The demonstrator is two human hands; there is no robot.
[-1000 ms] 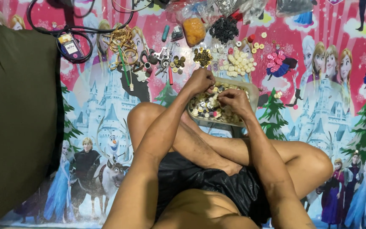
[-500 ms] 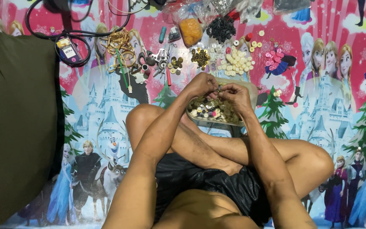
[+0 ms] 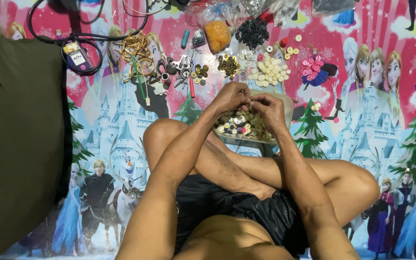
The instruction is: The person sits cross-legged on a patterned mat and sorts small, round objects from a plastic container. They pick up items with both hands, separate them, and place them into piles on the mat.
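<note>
Both pinching one small button [image 3: 252,102] between left hand [image 3: 230,97] and right hand [image 3: 270,108], best kept low above button tray [image 3: 285,101], frame centre.

A person sits cross-legged on a cartoon-printed floor mat [image 3: 371,144]. The left hand [image 3: 231,97] and right hand [image 3: 269,107] meet fingertip to fingertip above a shallow tray of mixed buttons [image 3: 240,126], pinching something too small to make out. Beyond the tray lie a pile of cream buttons [image 3: 271,72], a heap of black buttons [image 3: 252,32], a bag of orange pieces [image 3: 216,34], pink flower-shaped buttons [image 3: 311,67] and a black cable [image 3: 80,38]. A dark green cushion [image 3: 18,144] fills the left edge.
</note>
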